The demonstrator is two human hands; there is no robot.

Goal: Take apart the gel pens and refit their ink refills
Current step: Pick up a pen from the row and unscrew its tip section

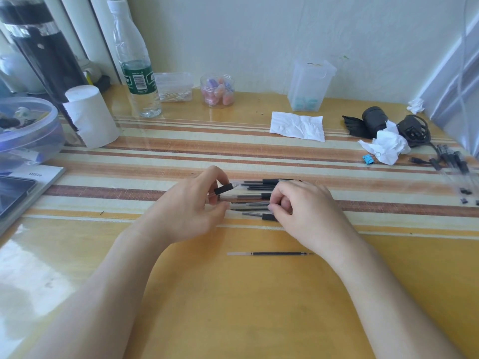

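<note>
Several clear gel pens (255, 187) with black grips lie in a row on the striped table mat, between my two hands. My left hand (189, 206) pinches a small black pen cap (223, 189) between thumb and forefinger at the left end of the row. My right hand (303, 206) rests over the right end of the row, its curled fingers gripping a pen (252, 203) there. A single loose ink refill (269, 253) lies on the yellow table below my hands, apart from both.
More pens and small black caps (452, 164) lie at the right edge. Crumpled tissues (386, 146), a flat tissue (296, 125), a blue binder clip (367, 159), a water bottle (136, 71), a white cup (89, 115), plastic jars (217, 90) and a tablet (13, 195) ring the work area.
</note>
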